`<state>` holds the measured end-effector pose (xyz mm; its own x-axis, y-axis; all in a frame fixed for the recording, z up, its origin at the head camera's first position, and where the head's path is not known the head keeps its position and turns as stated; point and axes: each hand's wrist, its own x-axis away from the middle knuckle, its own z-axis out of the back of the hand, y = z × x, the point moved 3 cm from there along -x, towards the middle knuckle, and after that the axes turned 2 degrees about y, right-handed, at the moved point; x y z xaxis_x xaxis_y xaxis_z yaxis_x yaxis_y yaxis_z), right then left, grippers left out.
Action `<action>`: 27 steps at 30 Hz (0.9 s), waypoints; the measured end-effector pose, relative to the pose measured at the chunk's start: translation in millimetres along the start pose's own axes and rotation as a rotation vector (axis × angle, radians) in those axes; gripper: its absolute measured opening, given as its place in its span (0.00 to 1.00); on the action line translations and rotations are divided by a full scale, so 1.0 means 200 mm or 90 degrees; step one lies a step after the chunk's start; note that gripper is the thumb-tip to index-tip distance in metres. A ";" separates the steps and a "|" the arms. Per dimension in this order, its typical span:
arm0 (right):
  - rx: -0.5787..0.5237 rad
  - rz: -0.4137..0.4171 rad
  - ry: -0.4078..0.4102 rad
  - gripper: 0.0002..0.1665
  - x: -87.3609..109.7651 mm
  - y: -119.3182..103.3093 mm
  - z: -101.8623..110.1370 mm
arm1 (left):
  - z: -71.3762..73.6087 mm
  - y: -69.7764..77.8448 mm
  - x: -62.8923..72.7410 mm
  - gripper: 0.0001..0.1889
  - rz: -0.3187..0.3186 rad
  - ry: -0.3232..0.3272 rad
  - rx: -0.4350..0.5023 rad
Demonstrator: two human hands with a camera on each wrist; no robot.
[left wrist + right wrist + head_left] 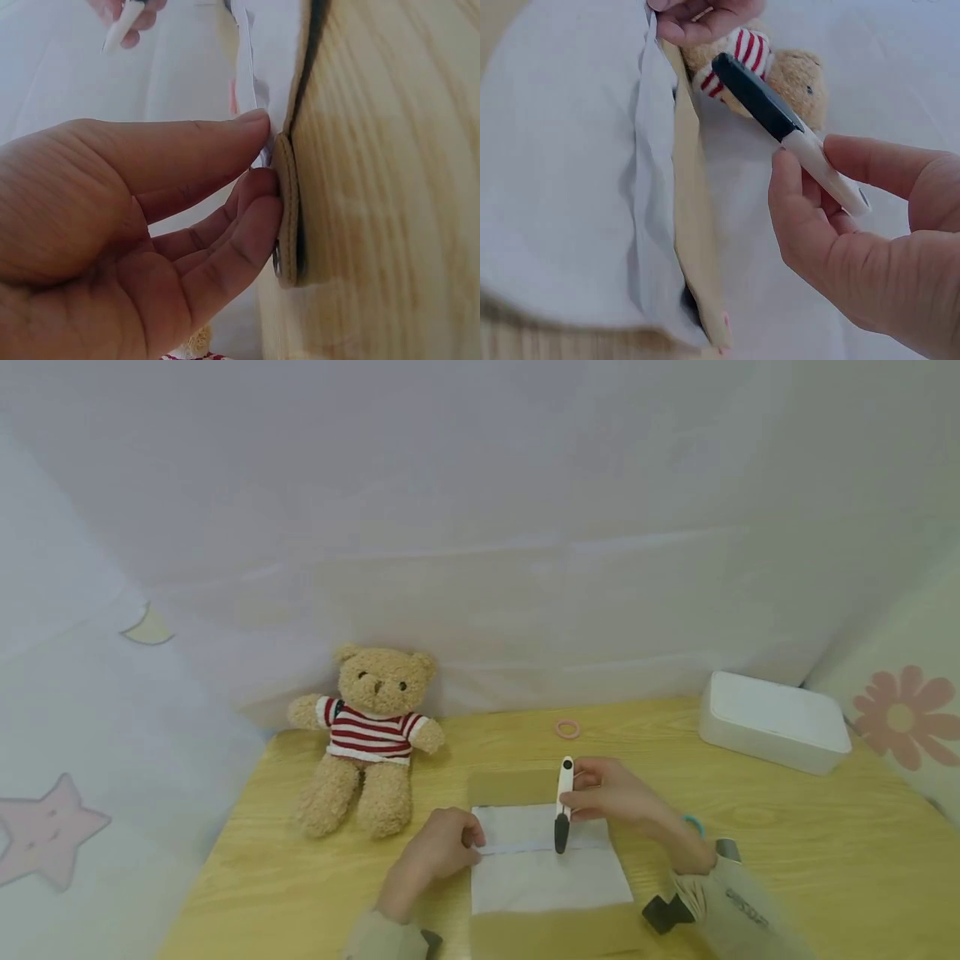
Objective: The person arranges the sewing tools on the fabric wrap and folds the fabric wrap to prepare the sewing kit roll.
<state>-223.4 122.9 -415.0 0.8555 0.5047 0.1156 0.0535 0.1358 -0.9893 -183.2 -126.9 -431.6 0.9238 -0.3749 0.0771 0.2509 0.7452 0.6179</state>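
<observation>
My right hand [615,792] holds a slim white tool with a dark capped end [564,802] between thumb and fingers. It is tilted, the dark end towards me, over a white cloth [547,885]. In the right wrist view, the tool [821,169] appears apart from the cloth's raised fold [656,172]. My left hand [442,843] is at the cloth's left edge, where thumb and fingertips pinch the end of the fold. Up close in the left wrist view, those fingertips also touch a stitched tan edge [287,195] beneath the white layer.
Tan backing [517,787] shows beyond and in front of the cloth on the wooden table [255,877]. A teddy bear in a striped top [367,735] sits at the back left. A pink ring [567,729] lies behind the cloth; a white box [776,722] stands back right.
</observation>
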 end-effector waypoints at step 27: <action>-0.089 0.019 0.064 0.13 -0.33 0.14 -0.31 | 0.00 0.00 -0.01 0.09 0.027 0.017 -0.027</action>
<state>-246.9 41.3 -455.7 0.9047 0.4178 0.0832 0.0922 -0.0015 -0.9957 -184.7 -125.9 -431.0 0.9410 -0.3286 0.0811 0.2235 0.7832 0.5803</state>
